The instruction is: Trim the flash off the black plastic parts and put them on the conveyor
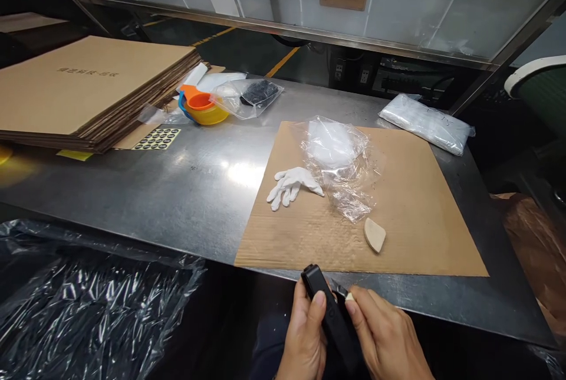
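Observation:
My left hand is wrapped round a long black plastic part, its thumb pressed on the top face. The part is tilted, its upper end near the table's front edge. Close against its right side, my right hand pinches a small knife with a short metal blade. A bit of pale handle shows at the fingertips; the rest is hidden. Beyond my hands, a beige wedge-shaped pad and a white glove lie on a cardboard sheet. Behind them is a crumpled clear plastic bag with white material inside.
A stack of flat cardboard stands on the metal table at left. Beside it are orange and yellow cups, a bag with a black item and a sticker sheet. A plastic-wrapped pack lies back right.

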Tool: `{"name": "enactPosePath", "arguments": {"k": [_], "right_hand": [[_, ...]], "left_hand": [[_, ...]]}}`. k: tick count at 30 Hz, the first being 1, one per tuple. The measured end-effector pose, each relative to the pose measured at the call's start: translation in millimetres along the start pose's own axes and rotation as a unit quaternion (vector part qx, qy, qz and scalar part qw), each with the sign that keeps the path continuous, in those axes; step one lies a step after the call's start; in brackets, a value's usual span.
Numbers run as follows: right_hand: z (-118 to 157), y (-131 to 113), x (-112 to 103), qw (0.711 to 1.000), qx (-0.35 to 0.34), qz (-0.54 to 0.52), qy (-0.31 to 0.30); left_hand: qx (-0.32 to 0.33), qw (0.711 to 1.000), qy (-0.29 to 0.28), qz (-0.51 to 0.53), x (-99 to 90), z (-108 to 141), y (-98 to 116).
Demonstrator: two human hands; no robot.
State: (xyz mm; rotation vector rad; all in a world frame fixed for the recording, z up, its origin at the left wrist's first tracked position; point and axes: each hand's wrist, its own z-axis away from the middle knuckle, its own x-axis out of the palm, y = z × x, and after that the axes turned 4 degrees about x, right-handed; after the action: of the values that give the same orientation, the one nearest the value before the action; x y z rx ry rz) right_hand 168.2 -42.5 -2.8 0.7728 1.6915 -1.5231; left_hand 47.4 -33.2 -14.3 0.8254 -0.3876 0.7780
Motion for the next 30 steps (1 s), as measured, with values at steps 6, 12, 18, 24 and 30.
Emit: {"name": "enactPosePath", "arguments": {"k": [6, 12, 18, 24, 30], "right_hand": [[1.1, -5.2, -0.4, 0.999, -0.026, 0.025, 0.008], [0.6, -6.6, -1.4, 0.999, -0.031, 0.032, 0.012], [-0.5, -6.1, 1.4, 0.998, -0.031, 0.039, 0.031], [-0.2, -5.7, 2.6, 0.998, -0.021, 0.046, 0.029], [1.0, -7.8, 4.3, 0.998, -0.016, 0.042, 0.035]], "left_hand": [[0.005, 1.0, -0.007, 0.011, -0.7, 0.2, -1.9], [0.018, 1.0, -0.013, -0.003, -2.0, 0.4, -2.6], [0.021, 1.0, -0.018, -0.009, -2.2, 1.2, -2.5], [0.023, 1.0, -0.011, -0.018, -3.2, 0.5, -4.5], [0.013, 1.0, -0.009, -0.017, -3.3, 0.2, -5.7]]}}
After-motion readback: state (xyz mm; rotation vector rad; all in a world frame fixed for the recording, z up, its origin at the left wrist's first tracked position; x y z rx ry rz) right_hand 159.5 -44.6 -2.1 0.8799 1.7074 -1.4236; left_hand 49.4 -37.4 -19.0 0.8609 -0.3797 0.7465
